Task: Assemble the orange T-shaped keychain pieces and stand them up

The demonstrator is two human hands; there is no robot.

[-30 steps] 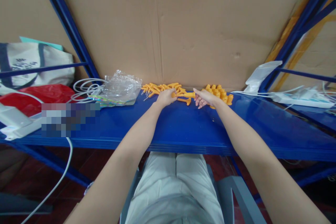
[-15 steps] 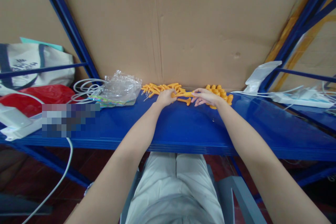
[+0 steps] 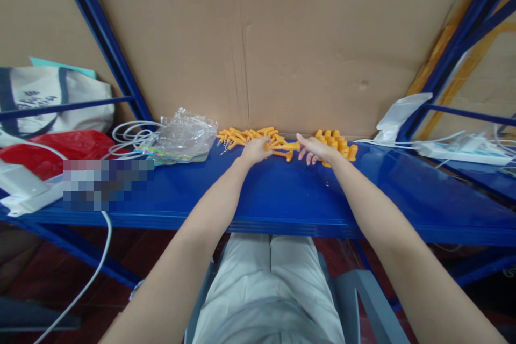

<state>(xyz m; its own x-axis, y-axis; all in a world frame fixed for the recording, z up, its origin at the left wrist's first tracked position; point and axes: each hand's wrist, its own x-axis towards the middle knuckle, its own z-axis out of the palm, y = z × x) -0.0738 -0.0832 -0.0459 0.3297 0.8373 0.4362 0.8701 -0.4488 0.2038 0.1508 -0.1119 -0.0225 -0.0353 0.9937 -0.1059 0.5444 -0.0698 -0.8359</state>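
My left hand (image 3: 257,151) is closed on one end of an orange plastic corkscrew (image 3: 291,146), whose thick end points right toward my other hand. My right hand (image 3: 315,149) has its fingers apart and holds nothing, just beyond that end. Below the held piece, a second orange piece (image 3: 284,155) with a ribbed shaft and a wide head lies on the table. Behind my left hand is a pile of orange corkscrew handles (image 3: 236,136), some with bare metal spirals showing. Beside my right hand, several orange plastic pieces (image 3: 336,142) stand grouped together, partly hidden.
The blue table (image 3: 282,199) meets a cardboard wall (image 3: 282,48) at the back. Clear plastic bags (image 3: 185,137) and a coiled white cable (image 3: 131,137) lie to the left, near a red bag (image 3: 60,150). White cables and a power strip (image 3: 463,153) are at the right.
My right hand has let go of the corkscrew's thick end, and its thumb has lifted away. The left hand keeps its hold in nearly the same place.
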